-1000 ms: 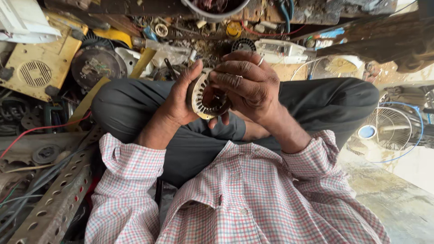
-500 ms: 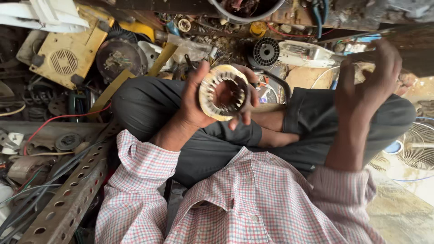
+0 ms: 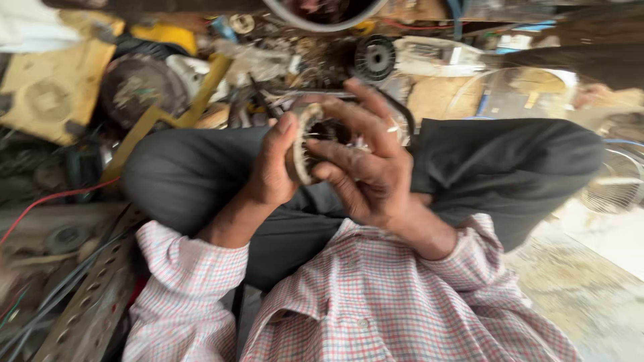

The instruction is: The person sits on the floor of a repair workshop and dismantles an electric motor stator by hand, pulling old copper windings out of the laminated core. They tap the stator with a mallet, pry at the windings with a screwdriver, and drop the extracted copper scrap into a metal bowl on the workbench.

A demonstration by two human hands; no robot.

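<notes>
Both hands are up in front of the chest, and between them sits the motor stator [image 3: 303, 144], a ring-shaped metal core with slotted teeth round its inside. The left hand [image 3: 272, 167] has it: thumb pressed on the near rim, fingers wrapped behind, a firm hold on the ring's left edge. The ring stands almost edge-on to the camera, its open bore facing sideways toward the right hand, so its axis runs roughly left to right across the lap.

The right hand [image 3: 365, 164] is spread wide, palm turned toward the ring, fingers fanned and slightly curled. The fingertips reach over the far rim and the thumb lies against the ring's right face; it touches the stator but does not look closed round it. So the left carries the weight, and the right is just beside it, laid on. The blur hides whether any finger goes into the bore.

Both wrists are bent inward, the forearms rising out of checked shirt sleeves [image 3: 191, 268] in pink and white. Below the hands lie crossed legs in dark grey trousers [image 3: 510, 161].

Beyond the hands, further out, clutter: a black ribbed wheel [image 3: 374, 58] just past the right fingertips, a round dark motor housing [image 3: 137, 87] well to the left, a yellow casing [image 3: 47, 100] beyond that. A perforated metal angle bar [image 3: 87, 305] lies near the left elbow, and a wire fan guard [image 3: 614, 188] shows past the right knee.
</notes>
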